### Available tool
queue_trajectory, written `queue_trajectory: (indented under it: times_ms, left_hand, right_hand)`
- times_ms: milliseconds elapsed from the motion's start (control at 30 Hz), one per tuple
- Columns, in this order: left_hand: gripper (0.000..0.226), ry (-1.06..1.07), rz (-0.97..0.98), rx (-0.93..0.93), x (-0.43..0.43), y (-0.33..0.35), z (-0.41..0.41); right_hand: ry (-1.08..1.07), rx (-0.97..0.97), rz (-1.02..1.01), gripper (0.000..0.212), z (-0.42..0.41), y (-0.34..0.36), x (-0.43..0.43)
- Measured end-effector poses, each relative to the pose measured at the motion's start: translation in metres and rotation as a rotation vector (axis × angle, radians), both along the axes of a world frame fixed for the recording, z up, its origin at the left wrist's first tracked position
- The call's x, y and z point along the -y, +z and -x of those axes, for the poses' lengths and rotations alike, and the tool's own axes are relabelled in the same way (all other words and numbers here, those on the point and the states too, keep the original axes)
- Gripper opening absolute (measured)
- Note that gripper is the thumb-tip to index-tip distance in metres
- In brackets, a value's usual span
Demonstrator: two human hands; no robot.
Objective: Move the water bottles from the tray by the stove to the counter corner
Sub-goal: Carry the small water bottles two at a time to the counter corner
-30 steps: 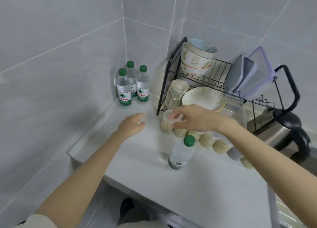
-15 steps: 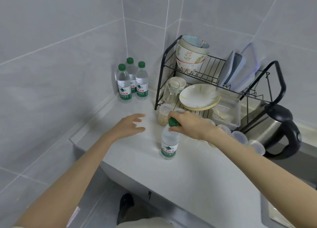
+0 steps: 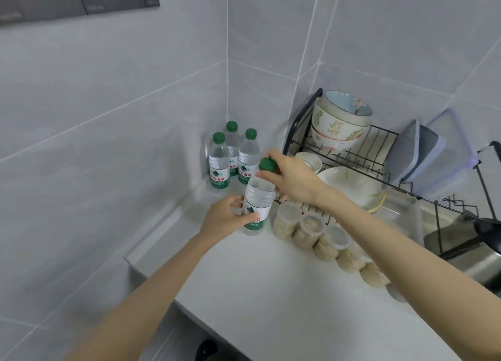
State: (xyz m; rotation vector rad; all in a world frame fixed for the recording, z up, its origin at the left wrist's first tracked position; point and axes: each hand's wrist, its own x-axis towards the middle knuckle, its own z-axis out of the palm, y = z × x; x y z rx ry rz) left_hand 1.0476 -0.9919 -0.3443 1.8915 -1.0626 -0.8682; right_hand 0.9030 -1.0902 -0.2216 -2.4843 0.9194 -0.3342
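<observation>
A clear water bottle (image 3: pixel 257 200) with a green cap and green label stands tilted on the white counter (image 3: pixel 271 284), just in front of the corner. My right hand (image 3: pixel 292 179) grips its neck below the cap. My left hand (image 3: pixel 225 217) holds its lower body, thumb across the label. Three more green-capped bottles (image 3: pixel 219 162) stand upright together in the counter corner against the tiled walls, a short way behind the held one.
A black wire dish rack (image 3: pixel 352 157) with stacked bowls, plates and plastic boxes stands to the right of the corner. A row of several lidded jars of grain (image 3: pixel 309 230) runs along its front. A steel kettle (image 3: pixel 482 255) sits at far right. The counter's left edge is close.
My right hand has carried the bottle by its neck from mid-counter toward the corner. My left hand, which rested on the counter, now holds the bottle's body. The view has shifted.
</observation>
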Motion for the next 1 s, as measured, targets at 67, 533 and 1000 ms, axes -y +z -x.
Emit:
queue_trajectory:
  times_ms: [67, 533, 1000]
  left_hand:
    - [0.052, 0.053, 0.033, -0.046, 0.014, -0.004, -0.017]
    - [0.036, 0.252, -0.098, -0.733, 0.103, -0.041, -0.073]
    - [0.037, 0.380, -0.081, -0.942, 0.106, -0.043, -0.061]
  right_hand:
    - [-0.017, -0.004, -0.022, 0.030, -0.021, -0.001, 0.013]
    - [-0.048, -0.081, -0.078, 0.029, -0.123, -0.058, 0.100]
    - [-0.069, -0.008, -0.178, 0.050, -0.106, -0.067, 0.092]
